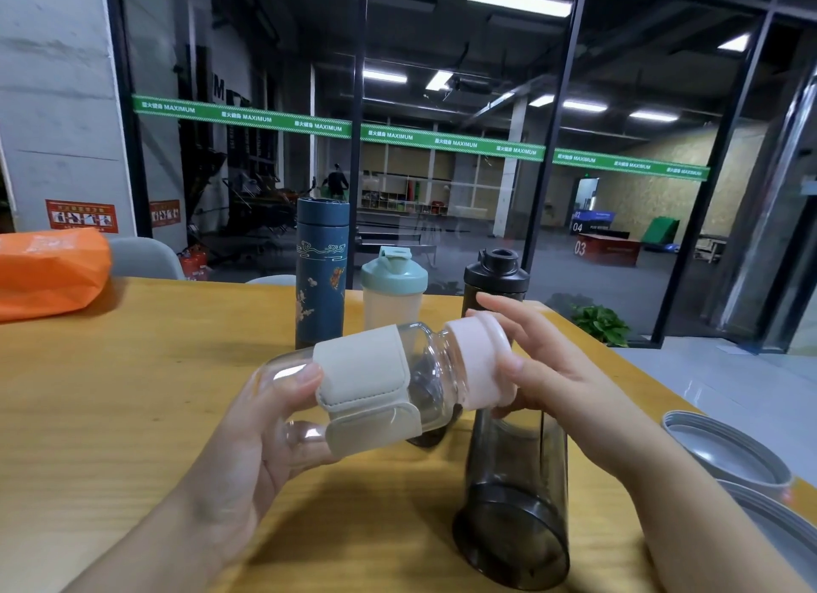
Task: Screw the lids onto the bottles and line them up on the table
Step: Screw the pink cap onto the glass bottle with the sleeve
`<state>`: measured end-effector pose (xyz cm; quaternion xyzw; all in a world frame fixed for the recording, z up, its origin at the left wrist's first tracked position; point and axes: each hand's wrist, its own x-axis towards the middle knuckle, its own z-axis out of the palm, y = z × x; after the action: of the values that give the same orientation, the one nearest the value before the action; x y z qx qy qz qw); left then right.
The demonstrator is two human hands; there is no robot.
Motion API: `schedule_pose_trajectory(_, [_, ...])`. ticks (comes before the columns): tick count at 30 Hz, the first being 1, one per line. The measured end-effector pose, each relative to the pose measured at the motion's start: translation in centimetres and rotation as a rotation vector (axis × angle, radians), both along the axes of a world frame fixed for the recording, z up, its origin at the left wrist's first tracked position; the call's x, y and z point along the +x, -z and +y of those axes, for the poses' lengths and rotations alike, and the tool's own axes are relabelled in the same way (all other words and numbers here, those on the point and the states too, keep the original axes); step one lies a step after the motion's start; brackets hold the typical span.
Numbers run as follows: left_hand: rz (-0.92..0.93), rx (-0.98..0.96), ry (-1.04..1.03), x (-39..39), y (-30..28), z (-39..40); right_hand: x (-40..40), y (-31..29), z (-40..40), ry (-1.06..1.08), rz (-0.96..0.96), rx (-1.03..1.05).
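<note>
The left hand (247, 442) grips a clear glass bottle (376, 380) tilted on its side just above the wooden table (132, 393), in front of the blue flask (322, 274). The right hand (561, 371) curls thumb and fingers round its pink lid (479, 358). A smoky dark bottle (517, 495) stands just right of the blue flask's front.

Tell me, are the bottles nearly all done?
Partly. The blue flask, the shaker with the green lid and a black-lidded bottle stand in a row. The left hand holds the clear glass bottle sideways while the right hand works its pink lid. The smoky dark bottle looks lidless.
</note>
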<state>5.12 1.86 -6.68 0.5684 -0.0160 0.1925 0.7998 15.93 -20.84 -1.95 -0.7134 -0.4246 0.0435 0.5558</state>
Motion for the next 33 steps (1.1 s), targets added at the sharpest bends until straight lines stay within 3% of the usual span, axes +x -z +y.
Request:
schedule_pose_trajectory(14, [0.001, -0.028, 0.011, 0.0, -0.2, 0.0, 0.5, 0.1, -0.5, -0.108, 0.000, -0.029])
schedule_pose_trajectory(24, [-0.036, -0.028, -0.012, -0.2, -0.5, -0.3, -0.1, 0.0, 0.2, 0.106, -0.081, 0.003])
schedule_pose_trajectory(33, [-0.018, -0.050, -0.027, -0.2, -0.4, -0.1, -0.8, -0.2, 0.6, 0.013, -0.034, 0.108])
